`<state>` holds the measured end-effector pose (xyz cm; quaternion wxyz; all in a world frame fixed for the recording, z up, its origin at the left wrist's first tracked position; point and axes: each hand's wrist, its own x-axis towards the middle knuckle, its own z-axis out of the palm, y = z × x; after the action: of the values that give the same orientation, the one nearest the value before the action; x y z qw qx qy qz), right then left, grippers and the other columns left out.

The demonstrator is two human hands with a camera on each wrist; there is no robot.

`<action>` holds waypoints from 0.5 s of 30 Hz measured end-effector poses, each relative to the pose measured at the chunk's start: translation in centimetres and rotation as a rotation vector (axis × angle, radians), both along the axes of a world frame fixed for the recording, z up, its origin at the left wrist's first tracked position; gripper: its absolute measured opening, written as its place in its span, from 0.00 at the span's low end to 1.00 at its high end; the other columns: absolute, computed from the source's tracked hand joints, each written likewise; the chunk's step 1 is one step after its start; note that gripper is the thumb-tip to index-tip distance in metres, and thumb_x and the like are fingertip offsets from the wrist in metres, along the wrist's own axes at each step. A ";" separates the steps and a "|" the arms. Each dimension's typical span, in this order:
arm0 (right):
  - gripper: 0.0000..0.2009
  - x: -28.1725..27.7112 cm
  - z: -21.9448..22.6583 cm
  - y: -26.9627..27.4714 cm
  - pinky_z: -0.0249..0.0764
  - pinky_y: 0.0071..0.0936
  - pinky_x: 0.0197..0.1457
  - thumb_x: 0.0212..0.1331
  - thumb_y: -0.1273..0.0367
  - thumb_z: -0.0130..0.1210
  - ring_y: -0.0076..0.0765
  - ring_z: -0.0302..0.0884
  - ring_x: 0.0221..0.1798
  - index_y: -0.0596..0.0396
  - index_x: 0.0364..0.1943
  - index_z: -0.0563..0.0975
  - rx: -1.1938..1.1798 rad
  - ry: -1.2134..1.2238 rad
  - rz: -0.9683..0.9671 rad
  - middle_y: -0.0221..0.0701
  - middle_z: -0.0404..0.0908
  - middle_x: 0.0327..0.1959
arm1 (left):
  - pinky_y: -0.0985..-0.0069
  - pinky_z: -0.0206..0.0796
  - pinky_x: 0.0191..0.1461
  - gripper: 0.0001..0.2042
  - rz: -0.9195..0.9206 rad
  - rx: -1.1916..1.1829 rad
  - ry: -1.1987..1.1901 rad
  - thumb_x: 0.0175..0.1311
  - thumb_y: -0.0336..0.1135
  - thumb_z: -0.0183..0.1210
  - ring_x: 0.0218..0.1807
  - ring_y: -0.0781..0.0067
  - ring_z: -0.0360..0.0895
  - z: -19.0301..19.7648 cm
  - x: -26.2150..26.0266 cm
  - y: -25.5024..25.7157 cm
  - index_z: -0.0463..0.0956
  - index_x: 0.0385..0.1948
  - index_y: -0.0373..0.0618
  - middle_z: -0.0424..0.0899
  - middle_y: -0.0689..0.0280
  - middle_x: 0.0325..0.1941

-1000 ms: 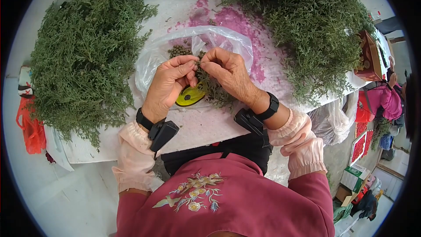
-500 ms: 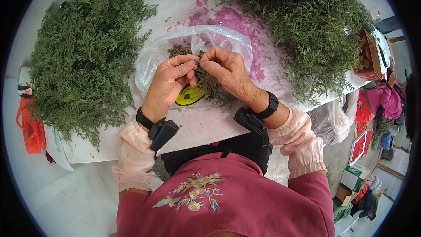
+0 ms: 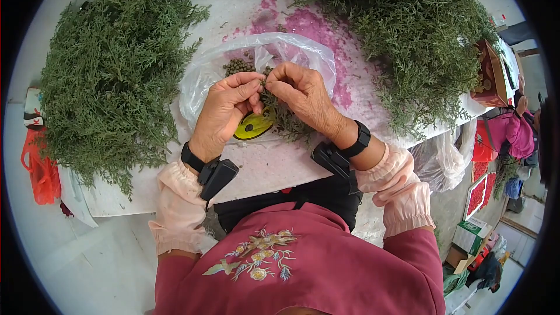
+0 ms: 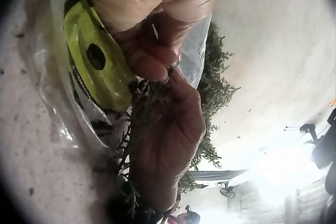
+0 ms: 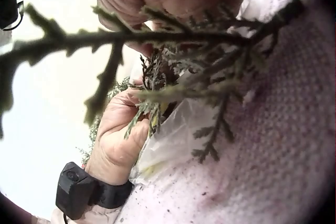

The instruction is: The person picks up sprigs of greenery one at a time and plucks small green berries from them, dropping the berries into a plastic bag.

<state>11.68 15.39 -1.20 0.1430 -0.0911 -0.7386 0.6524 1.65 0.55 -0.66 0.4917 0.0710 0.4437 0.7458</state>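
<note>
Both hands meet over a clear plastic bag (image 3: 195, 84), fingertips almost together. The right hand (image 3: 306, 96) pinches an evergreen sprig (image 3: 286, 121) between thumb and forefinger, its scaly twigs trailing below the palm. From the other side, the left hand (image 3: 219, 111) pinches the same sprig near its tip with thumb and forefinger. Close up in the left wrist view, sprig twigs (image 4: 149, 100) lie across the right palm. A twig (image 5: 184, 37) crosses the right wrist view in front of both hands. Round green-brown berries (image 3: 236, 67) lie in the bag just beyond the fingers.
A yellow-green patch with a black spot (image 3: 252, 128) shows at the bag's near side. Heaps of evergreen branches stand left (image 3: 116, 76) and right (image 3: 420, 41) on the pale, pink-stained table (image 3: 251, 166). An open carton (image 3: 491, 76) stands at the far right, near another person (image 3: 519, 134).
</note>
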 end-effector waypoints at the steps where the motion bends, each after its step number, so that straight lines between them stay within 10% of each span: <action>1: 0.05 0.0 0.0 0.0 0.61 0.15 0.24 0.56 0.72 0.52 0.14 0.64 0.23 0.59 0.28 0.74 0.009 -0.002 0.001 0.21 0.70 0.20 | 0.79 0.66 0.30 0.08 0.003 -0.003 0.001 0.59 0.28 0.55 0.25 0.80 0.71 0.1 0.0 0.0 0.75 0.39 0.37 0.76 0.68 0.27; 15: 0.05 0.1 0.7 0.1 0.61 0.15 0.24 0.56 0.71 0.51 0.14 0.65 0.21 0.58 0.28 0.75 -0.131 -0.033 0.038 0.21 0.72 0.21 | 0.77 0.68 0.31 0.08 0.004 0.026 -0.030 0.59 0.28 0.56 0.24 0.77 0.72 -0.2 -0.1 -0.1 0.76 0.38 0.36 0.76 0.67 0.26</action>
<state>11.77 15.51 -0.46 0.1122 -0.0970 -0.6980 0.7005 1.55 0.49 -0.86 0.4959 0.0654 0.4266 0.7536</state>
